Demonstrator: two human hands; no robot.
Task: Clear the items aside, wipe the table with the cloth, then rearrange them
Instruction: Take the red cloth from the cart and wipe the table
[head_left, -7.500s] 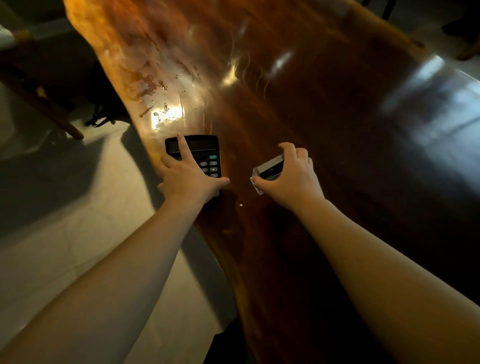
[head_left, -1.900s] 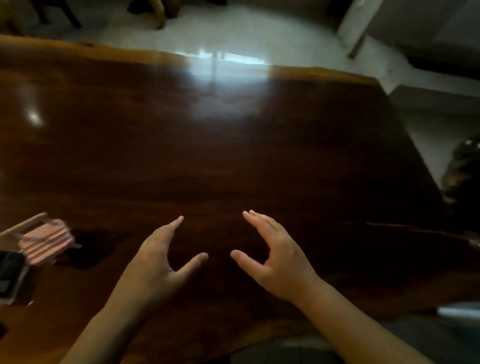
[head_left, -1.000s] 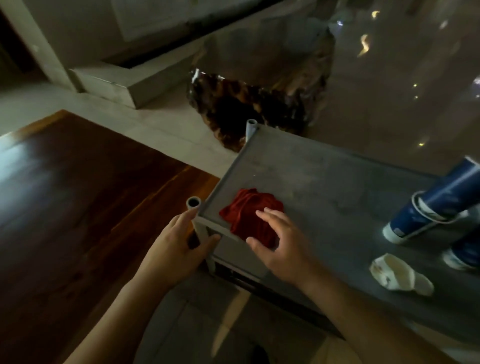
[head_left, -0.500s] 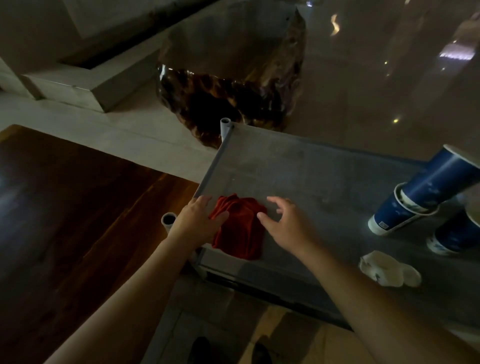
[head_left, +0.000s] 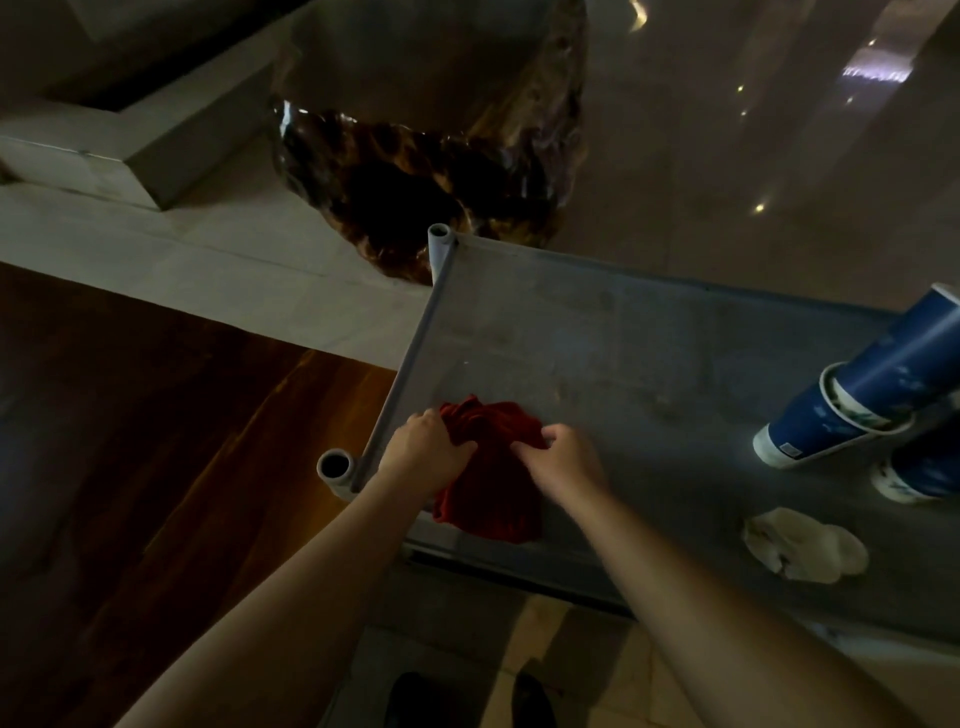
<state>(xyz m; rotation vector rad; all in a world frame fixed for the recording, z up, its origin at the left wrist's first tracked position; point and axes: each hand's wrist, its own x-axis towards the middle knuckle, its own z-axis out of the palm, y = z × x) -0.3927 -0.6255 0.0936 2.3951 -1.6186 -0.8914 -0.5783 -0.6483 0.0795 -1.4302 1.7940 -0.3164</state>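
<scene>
Presently the red cloth (head_left: 488, 483) lies bunched at the near left corner of the grey shelf (head_left: 597, 353), its lower fold draped over the front edge. Left hand (head_left: 423, 447) is closed on the cloth's upper left, right hand (head_left: 563, 460) pinches its upper right; both grips hold fabric. Judged light, soft and limp, not slippery or fragile: it should gather best by the bunched top folds, and trailing ends may drag. Corner post (head_left: 335, 465) sits just beside the left hand, a snag risk. Blue paper cups (head_left: 857, 405) and a crumpled white wad (head_left: 802, 545) lie well apart, right. Dark wooden tabletop (head_left: 156, 441) to the left appears bare and open.
</scene>
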